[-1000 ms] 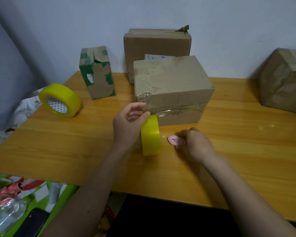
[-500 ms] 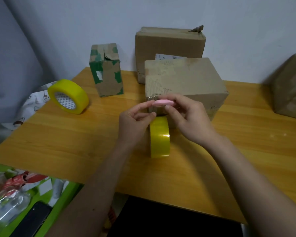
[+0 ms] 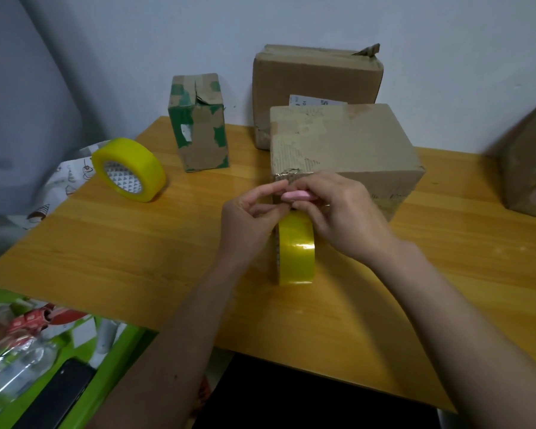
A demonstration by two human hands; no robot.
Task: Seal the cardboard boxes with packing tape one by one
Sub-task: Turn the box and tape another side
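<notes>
Mid-cut on the nearest box (image 3: 344, 144), sat mid tabletop (image 3: 136, 252); tape roll (image 3: 296, 247) stood on edge right in front of it; left hand (image 3: 248, 221) pinched the tape end above the roll, right hand (image 3: 341, 212) pinched a small pink cutter (image 3: 297, 196); best kept taut, sliced close to the box, then pressed flat; spare roll (image 3: 129, 168) parked off left.

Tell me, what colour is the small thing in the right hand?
Pink; the small cutter shows clearly in the head view.
</notes>
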